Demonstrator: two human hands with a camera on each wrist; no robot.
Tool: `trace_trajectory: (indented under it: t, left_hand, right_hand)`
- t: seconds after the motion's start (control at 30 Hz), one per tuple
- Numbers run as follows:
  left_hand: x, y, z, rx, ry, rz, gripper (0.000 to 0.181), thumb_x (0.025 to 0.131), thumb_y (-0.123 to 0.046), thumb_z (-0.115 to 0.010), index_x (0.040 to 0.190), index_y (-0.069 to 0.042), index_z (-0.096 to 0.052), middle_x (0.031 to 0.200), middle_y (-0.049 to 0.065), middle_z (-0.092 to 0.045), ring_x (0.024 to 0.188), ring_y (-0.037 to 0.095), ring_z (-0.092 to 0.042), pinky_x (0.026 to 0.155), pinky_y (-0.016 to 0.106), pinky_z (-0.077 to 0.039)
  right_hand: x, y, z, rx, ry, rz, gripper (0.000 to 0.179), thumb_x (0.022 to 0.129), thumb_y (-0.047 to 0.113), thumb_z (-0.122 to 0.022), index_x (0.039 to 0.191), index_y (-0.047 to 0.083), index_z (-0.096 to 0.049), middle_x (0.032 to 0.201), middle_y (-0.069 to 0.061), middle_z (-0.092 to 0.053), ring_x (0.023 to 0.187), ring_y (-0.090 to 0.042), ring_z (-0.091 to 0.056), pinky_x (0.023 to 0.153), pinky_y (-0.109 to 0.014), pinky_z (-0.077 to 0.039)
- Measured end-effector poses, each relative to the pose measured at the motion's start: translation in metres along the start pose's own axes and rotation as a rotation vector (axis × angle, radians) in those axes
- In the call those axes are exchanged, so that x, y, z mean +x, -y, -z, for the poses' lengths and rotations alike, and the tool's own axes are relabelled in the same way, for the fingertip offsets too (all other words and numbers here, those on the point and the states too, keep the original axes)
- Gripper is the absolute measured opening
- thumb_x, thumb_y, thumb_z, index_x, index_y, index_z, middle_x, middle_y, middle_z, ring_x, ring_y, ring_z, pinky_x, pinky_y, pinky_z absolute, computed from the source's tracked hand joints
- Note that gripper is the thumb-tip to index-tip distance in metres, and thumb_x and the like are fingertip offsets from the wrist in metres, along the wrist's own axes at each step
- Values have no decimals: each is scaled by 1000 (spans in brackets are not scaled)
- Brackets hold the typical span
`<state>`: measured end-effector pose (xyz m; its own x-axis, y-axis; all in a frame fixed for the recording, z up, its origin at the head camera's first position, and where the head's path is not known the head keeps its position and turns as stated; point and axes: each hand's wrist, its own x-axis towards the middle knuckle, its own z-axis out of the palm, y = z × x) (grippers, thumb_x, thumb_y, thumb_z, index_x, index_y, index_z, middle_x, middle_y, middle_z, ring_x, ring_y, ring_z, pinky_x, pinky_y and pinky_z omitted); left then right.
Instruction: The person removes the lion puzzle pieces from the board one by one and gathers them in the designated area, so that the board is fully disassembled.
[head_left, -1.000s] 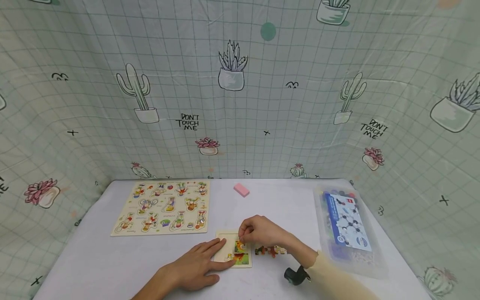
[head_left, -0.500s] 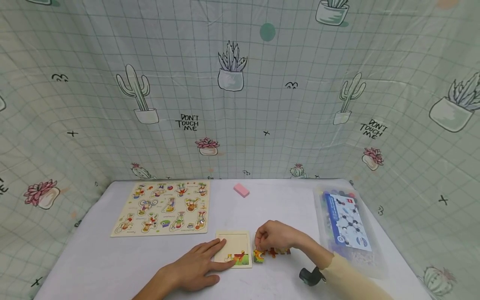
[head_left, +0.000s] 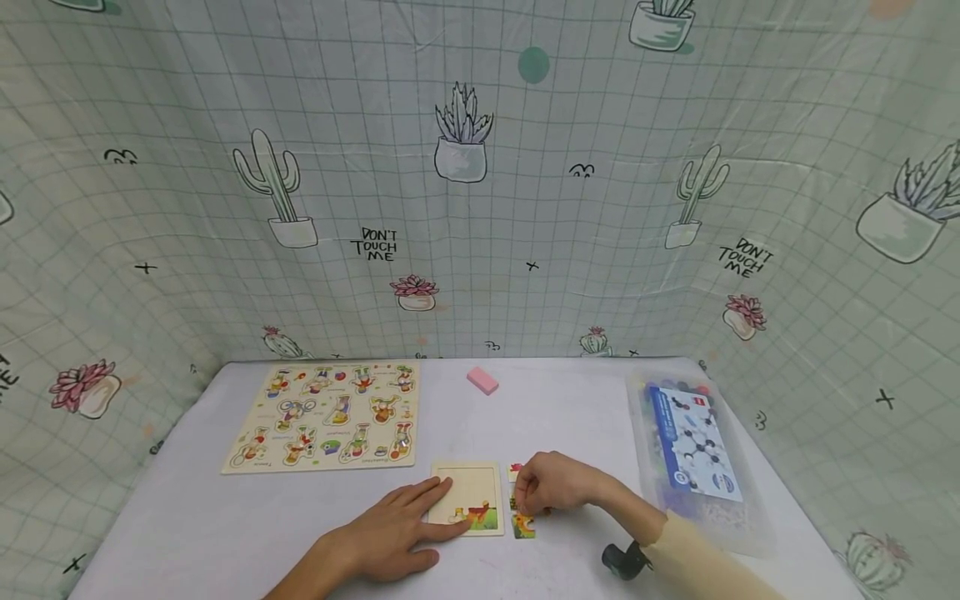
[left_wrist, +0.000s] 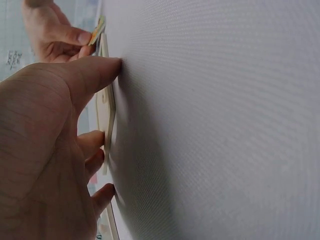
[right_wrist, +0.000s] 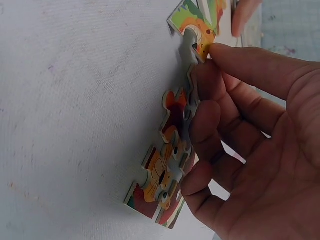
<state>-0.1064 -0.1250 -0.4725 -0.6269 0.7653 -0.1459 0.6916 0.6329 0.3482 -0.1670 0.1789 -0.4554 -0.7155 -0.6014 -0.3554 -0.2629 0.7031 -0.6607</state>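
Observation:
My left hand (head_left: 393,533) lies over the left side of a small wooden puzzle board (head_left: 465,483), its fingers spread and touching the rim. One green and red corner of the picture (head_left: 483,517) sits in the board's lower right. Beside the board, my right hand (head_left: 558,483) pinches a puzzle piece (right_wrist: 202,37) between thumb and index finger. This piece is green with an orange animal face. In the right wrist view, several loose puzzle pieces (right_wrist: 160,172) lie on the cloth beneath the curled fingers; the head view hides most of them behind the hand.
A large wooden board with cartoon figures (head_left: 337,417) lies at the back left. A pink eraser-like block (head_left: 483,380) is behind the small board. On the right stands a clear plastic case (head_left: 697,458) with a blue label. A patterned curtain (head_left: 480,208) encloses the white table.
My right hand has moved right, off the puzzle board, taking the puzzle piece out of it, then shifted slightly nearer. My left hand has stayed in place.

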Motion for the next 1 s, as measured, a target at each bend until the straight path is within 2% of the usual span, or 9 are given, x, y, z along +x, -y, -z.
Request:
trace_trajectory:
  t: [0.33, 0.77, 1.0]
  left_hand:
    - [1, 0, 1, -10, 13, 15, 50, 101, -41, -55, 150, -45, -44, 167, 9, -21, 153, 29, -19, 118, 55, -26]
    - [-1, 1, -2, 8, -20, -12, 50, 101, -40, -55, 150, -44, -44, 166, 13, -23, 152, 32, -23, 115, 56, -29]
    - [0, 3, -3, 9, -16, -5, 51, 101, -40, -55, 150, -46, -43, 166, 11, -22, 152, 30, -21, 116, 55, -28]
  right_hand:
    - [2, 3, -2, -30, -4, -15, 11, 85, 5, -74, 79, 13, -70, 64, 8, -58, 55, -7, -50, 52, -21, -38]
    - [2, 3, -3, -52, -14, -14, 13, 83, 6, -75, 75, 15, -70, 61, 8, -58, 53, -6, -50, 50, -21, -38]
    - [3, 1, -4, -53, -19, -7, 9, 81, 5, -74, 77, 12, -72, 62, 9, -58, 53, -6, -49, 50, -21, -37]
